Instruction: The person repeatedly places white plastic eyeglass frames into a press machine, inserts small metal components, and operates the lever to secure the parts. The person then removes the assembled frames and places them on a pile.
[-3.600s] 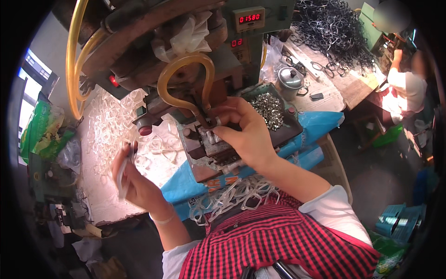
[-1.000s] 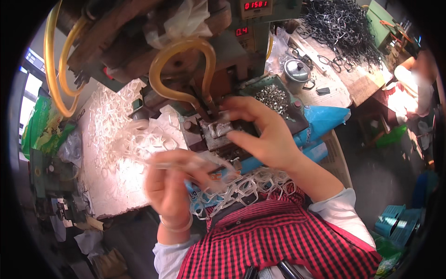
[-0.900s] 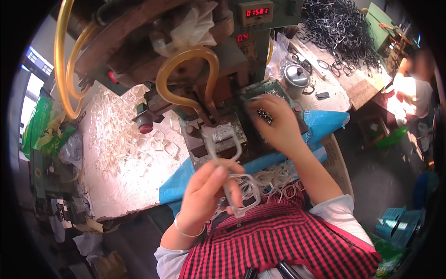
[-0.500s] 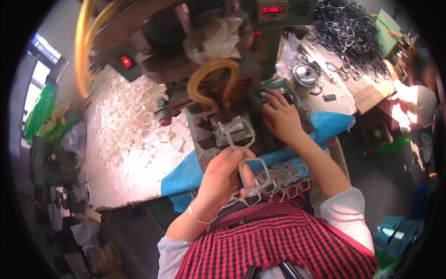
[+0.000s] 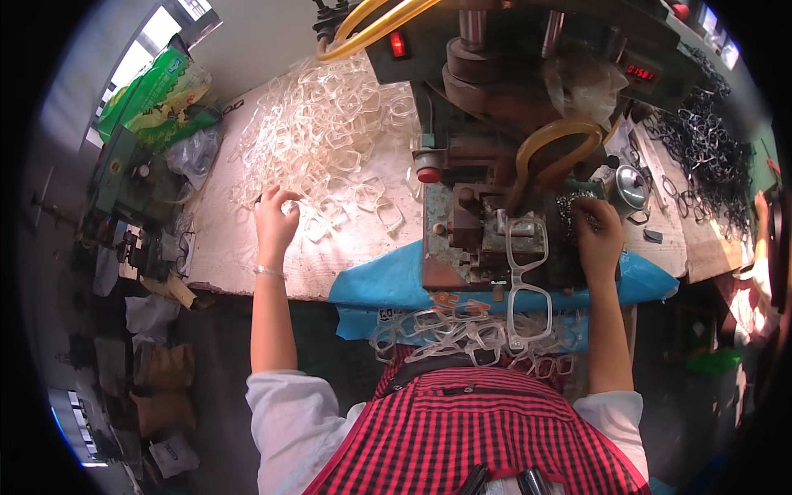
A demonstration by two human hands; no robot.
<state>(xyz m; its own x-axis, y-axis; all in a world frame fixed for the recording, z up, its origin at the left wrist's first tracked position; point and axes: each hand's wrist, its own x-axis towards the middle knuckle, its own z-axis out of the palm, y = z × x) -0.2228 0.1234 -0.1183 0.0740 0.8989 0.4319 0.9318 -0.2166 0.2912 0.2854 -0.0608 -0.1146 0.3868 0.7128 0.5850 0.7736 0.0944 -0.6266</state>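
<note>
A clear plastic eyeglass frame (image 5: 529, 310) sits at the machine's fixture (image 5: 492, 238), one rim over the metal block and the other hanging over the front edge. My left hand (image 5: 275, 227) is away from it, at the near edge of a heap of clear eyeglass frames (image 5: 330, 124) on the left. Its thumb and fingers are apart, with nothing seen between them. On the machine's right side, my right hand (image 5: 601, 235) bends its fingers down into a bed of tiny shiny pieces (image 5: 569, 213). Its fingertips are close together; anything between them is too small to make out.
More clear frames (image 5: 445, 334) lie at my lap, below a blue plastic sheet (image 5: 379, 276). A yellow hose (image 5: 561, 136) loops over the fixture. Right of the machine are a round metal lidded pot (image 5: 630, 186) and a dark tangled heap (image 5: 701, 144). Another person's arm (image 5: 761, 223) shows far right.
My left hand has let go of the eyeglass frame and moved left to the heap. The frame stays at the fixture. My right hand remains by the machine's right side. The view has shifted.
</note>
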